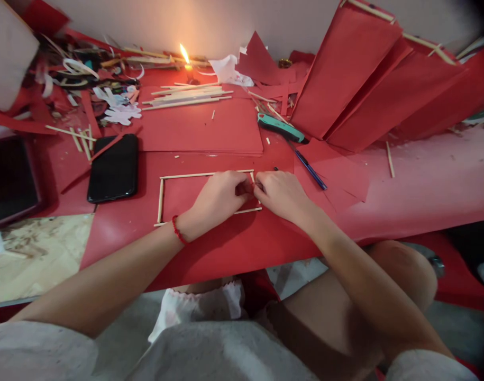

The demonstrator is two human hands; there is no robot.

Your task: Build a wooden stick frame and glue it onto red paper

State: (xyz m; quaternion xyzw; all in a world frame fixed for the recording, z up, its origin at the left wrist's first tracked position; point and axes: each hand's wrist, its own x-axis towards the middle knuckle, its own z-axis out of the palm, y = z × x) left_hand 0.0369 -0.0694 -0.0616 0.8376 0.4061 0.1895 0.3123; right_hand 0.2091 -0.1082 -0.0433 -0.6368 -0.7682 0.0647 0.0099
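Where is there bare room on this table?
Mostly the table at right, between the loose paper, standing red packets and front edge, bar one stick. A narrower strip runs between the stick frame and front edge, forearms over it. Crowded: scraps behind the phone, around the candle.

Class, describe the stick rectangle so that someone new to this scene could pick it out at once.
On the red-covered table, find the lit candle, then come forward past the stick pile. Near the front lies the stick rectangle, with the left hand and right hand at its right end. Unlike that pile, its pale sticks outline four sides.
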